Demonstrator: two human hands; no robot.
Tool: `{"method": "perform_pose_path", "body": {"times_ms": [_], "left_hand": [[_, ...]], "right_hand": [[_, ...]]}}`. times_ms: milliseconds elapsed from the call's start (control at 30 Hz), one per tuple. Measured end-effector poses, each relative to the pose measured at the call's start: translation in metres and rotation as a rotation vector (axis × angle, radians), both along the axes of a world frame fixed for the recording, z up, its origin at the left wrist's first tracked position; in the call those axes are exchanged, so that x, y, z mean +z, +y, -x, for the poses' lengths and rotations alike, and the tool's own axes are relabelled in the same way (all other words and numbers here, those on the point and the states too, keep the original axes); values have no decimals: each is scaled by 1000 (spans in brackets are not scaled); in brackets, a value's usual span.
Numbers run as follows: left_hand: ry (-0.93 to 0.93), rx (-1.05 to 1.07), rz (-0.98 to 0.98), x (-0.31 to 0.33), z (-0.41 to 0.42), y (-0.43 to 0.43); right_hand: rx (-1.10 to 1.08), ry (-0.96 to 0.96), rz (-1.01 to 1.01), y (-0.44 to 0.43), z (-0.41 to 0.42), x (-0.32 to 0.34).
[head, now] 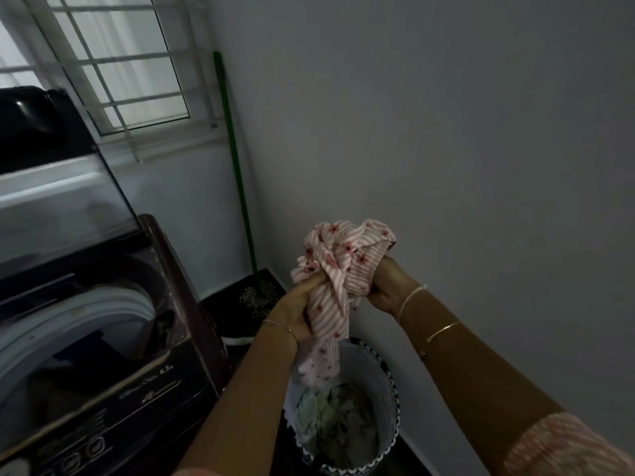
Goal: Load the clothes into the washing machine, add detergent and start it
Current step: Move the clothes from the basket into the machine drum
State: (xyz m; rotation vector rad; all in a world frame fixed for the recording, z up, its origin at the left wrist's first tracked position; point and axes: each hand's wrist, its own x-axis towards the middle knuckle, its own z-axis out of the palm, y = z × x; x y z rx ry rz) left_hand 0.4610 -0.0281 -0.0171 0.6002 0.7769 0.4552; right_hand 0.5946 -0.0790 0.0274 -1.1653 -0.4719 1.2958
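Far left, the washing machine [113,383] stands with its lid [58,207] up, dark clothes in the drum; "6.5" reads on the front panel, the script beside it too blurred to read. Behind it, a barred window [113,60] and a green mop [236,173] in the corner. Centre now: left hand [298,305] clenched tight on the pink striped flowered garment [343,259], right hand [385,286] gripping its other side, the bunch held up over the laundry basket [390,389], its tail hanging into the basket onto pale green clothes [330,420].

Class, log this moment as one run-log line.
left hand, right hand: gripping pink striped garment | over laundry basket, clothes inside | washing machine: lid open
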Motion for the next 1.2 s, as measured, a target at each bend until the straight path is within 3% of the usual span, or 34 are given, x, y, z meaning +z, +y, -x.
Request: {"method": "perform_pose_path", "body": {"times_ms": [133,200,300,367,533,667,833,1000,1200], "left_hand": [[-7,47,-68,15,-9,0],[-38,68,-106,28,-11,2],[-95,94,-111,47,-16,8],[-123,87,-114,59,-19,13],[-175,100,-146,92,-31,14],[-226,108,-154,118,-39,16],[-307,177,-190,148,-29,28],[-307,207,-272,143,-6,42],[81,337,-266,87,18,58]], "right_hand": [[-17,-349,133,-5,-9,0],[-13,-330,173,-14,-14,-5],[49,-115,129,-31,-25,-22],[74,-81,99,-38,-32,-38],[39,-426,183,-23,-23,-57],[4,-536,275,3,-16,-80],[-94,-463,361,7,-10,-80],[-233,-112,268,8,-19,-50],[-310,-92,252,16,-43,6]]}}
